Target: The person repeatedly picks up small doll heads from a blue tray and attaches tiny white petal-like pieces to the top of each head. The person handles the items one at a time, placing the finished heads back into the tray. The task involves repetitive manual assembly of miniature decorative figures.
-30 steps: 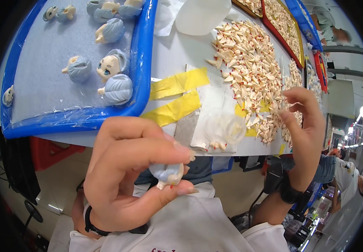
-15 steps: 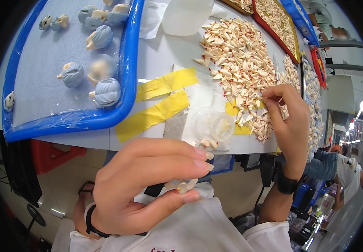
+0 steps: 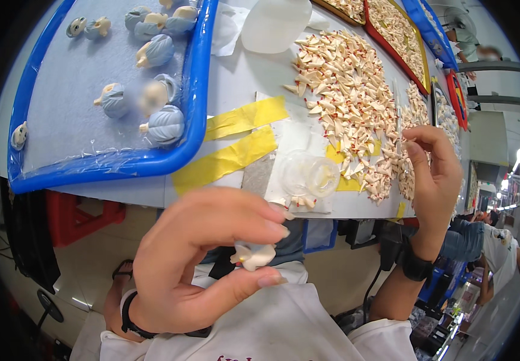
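Between thumb and fingers, my left hand (image 3: 206,259) grips a small doll head (image 3: 254,256), cream with pale blue and a small red-and-yellow spot. It is held above my lap, in front of the table edge. On the right, my right hand (image 3: 433,165) has thumb and index pinched together at the lower end of a thin stick (image 3: 397,114). The stick lies between two piles of small cream pointed pieces with red tips, the larger pile (image 3: 350,90) on its left. I cannot tell whether the stick is lifted off the table.
A blue-rimmed tray (image 3: 197,102) on the left holds several doll heads with pale blue hair. Yellow tape strips (image 3: 245,117) and a clear round cup (image 3: 320,178) are on the table. Red-rimmed trays (image 3: 395,45) of pieces stand at the back. People (image 3: 500,246) are farther right.
My right hand has moved right, from the big pile's edge to the thin stick. In my left hand the doll head has turned and shows more of its cream side.
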Motion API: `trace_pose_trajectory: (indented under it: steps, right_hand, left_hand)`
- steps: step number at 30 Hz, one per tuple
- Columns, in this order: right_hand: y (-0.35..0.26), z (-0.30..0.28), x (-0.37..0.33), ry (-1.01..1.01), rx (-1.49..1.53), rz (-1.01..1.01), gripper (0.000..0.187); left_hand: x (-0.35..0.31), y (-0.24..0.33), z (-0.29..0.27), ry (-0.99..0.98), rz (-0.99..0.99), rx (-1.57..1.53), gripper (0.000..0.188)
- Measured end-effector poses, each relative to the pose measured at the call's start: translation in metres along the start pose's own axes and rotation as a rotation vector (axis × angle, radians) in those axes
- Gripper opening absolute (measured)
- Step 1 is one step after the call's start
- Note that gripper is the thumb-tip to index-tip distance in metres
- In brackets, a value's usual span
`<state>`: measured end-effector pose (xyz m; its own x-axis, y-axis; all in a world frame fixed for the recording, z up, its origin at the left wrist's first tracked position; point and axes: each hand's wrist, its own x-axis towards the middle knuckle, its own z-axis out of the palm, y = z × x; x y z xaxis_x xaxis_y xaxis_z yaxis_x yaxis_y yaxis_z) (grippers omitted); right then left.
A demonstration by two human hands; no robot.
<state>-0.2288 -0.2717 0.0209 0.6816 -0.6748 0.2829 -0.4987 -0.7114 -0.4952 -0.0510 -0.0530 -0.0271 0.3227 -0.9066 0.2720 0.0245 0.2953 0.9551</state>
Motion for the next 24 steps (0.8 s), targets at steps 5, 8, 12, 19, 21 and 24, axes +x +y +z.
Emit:
trace_pose_trajectory:
  steps: [5, 8, 12, 19, 21, 24]
  right_hand:
    - [-0.016, 0.004, -0.006, 0.107, 0.17, 0.111, 0.011]
    - [-0.034, 0.007, -0.012, 0.212, 0.427, 0.223, 0.014]
    - [-0.05, 0.016, -0.016, 0.042, 0.388, -0.099, 0.016]
    - [-0.067, 0.03, -0.021, -0.015, 0.44, -0.078, 0.019]
    - [-0.066, 0.037, -0.018, -0.023, 0.384, -0.167, 0.018]
    - [-0.071, 0.037, -0.018, -0.03, 0.15, -0.248, 0.018]
  left_hand:
    - [-0.005, -0.004, 0.012, 0.198, -0.017, -0.264, 0.039]
    - [0.006, -0.004, -0.004, -0.013, 0.101, -0.021, 0.034]
    - [0.002, -0.005, -0.008, -0.125, 0.134, 0.036, 0.03]
    - [0.003, -0.009, -0.007, -0.143, 0.097, -0.053, 0.033]
    - [0.002, -0.002, -0.005, -0.094, 0.013, -0.043, 0.032]
    - [-0.002, -0.002, -0.005, -0.072, -0.045, -0.059, 0.033]
